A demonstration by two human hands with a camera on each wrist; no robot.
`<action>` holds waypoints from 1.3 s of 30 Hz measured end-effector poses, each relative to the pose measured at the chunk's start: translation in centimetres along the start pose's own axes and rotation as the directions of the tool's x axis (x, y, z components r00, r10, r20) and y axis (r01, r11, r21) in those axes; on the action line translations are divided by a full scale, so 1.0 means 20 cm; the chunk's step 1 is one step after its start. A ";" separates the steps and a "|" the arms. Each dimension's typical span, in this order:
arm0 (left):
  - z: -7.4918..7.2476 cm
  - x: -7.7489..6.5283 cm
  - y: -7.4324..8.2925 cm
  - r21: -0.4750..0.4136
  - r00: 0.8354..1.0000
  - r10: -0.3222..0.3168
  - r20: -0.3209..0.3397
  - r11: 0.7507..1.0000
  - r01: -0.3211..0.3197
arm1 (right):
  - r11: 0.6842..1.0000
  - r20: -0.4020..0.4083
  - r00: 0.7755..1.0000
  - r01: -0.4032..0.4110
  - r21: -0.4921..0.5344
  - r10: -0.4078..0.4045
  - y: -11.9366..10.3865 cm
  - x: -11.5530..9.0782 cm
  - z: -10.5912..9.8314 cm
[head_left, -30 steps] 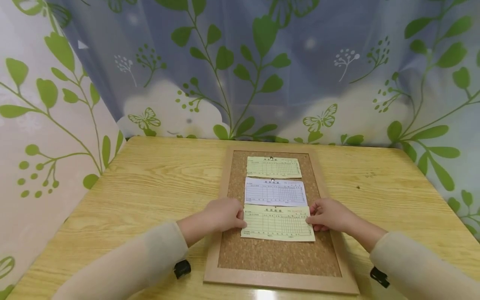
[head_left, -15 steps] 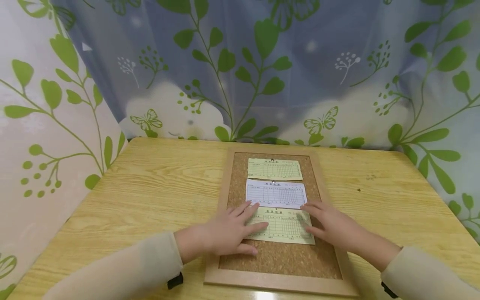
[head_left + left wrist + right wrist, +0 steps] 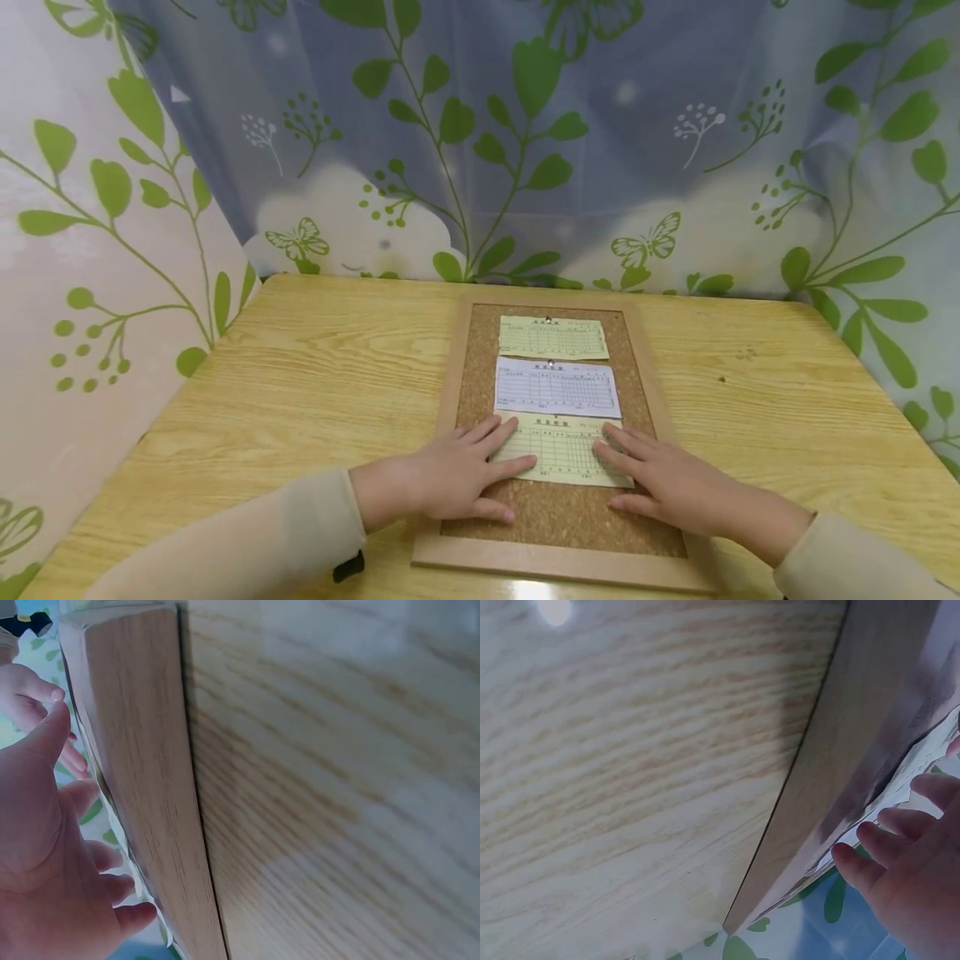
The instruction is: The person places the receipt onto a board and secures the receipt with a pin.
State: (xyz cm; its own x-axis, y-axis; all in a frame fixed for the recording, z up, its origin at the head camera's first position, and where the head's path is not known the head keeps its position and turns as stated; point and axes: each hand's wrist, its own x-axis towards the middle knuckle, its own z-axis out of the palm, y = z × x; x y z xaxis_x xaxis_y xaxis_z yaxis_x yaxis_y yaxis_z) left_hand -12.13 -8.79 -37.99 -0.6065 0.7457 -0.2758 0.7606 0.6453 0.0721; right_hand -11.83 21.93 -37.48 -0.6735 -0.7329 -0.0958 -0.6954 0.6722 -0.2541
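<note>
A wood-framed corkboard point(image 3: 558, 521) lies on the table, bearing three printed form slips in a column. At the top is a yellow slip point(image 3: 552, 338), below it a white slip point(image 3: 557, 388). Nearest me is another yellow slip point(image 3: 564, 457). My left hand point(image 3: 453, 479) rests with spread, straight fingers over that slip's left end. Over its right end my right hand point(image 3: 671, 483) lies likewise, fingers extended. In the left wrist view the left hand point(image 3: 52, 847) reaches over the frame's edge; the right hand point(image 3: 915, 855) does so in the right wrist view.
Small push pins show at the top of the upper two slips, such as the pin point(image 3: 551, 363) on the white one. A wood-grain table point(image 3: 330, 358) extends on both sides of the board. A leaf-patterned curtain point(image 3: 480, 142) hangs behind it.
Both hands have let go of the lowest slip's side edges, which they pinched a second ago. Their fingers have spread and moved inward over the slip.
</note>
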 end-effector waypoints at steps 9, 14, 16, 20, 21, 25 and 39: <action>0.00 0.00 0.00 -0.013 0.999 -0.023 0.034 1.000 0.024 | 0.999 0.048 0.998 -0.032 0.018 0.031 0.02 0.00 0.00; 0.00 -0.01 0.01 0.002 0.999 -0.021 0.029 1.000 0.021 | 0.999 0.055 0.998 -0.030 0.022 0.029 0.02 0.00 0.00; 0.00 -0.01 0.00 0.019 0.999 -0.020 0.027 1.000 0.019 | 0.999 0.056 0.998 -0.029 0.025 0.027 0.03 0.00 -0.01; 0.00 -0.01 0.00 0.049 1.000 -0.009 0.024 0.999 0.008 | 0.998 0.052 0.998 -0.037 0.054 0.034 0.04 -0.01 -0.02; 0.00 0.00 0.01 0.052 1.000 -0.007 0.024 0.999 0.006 | 0.997 0.050 0.998 -0.044 0.070 0.040 0.05 -0.01 -0.03; 0.00 0.00 0.01 0.052 1.000 -0.008 0.029 0.999 0.007 | 0.987 0.023 0.997 -0.077 0.141 0.074 0.07 -0.02 -0.05; 0.00 0.01 0.02 0.027 0.999 -0.011 0.039 1.000 0.010 | 0.934 -0.133 0.952 -0.234 0.271 0.277 0.28 -0.05 -0.11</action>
State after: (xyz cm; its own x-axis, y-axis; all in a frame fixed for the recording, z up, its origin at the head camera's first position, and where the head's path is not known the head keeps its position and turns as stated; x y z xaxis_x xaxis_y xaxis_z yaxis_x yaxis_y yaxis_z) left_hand -11.98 -8.42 -38.01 -0.6058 0.7313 -0.3134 0.7601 0.6483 0.0433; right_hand -15.53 26.69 -36.62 -0.8669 -0.4974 -0.0335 -0.4240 0.7709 -0.4753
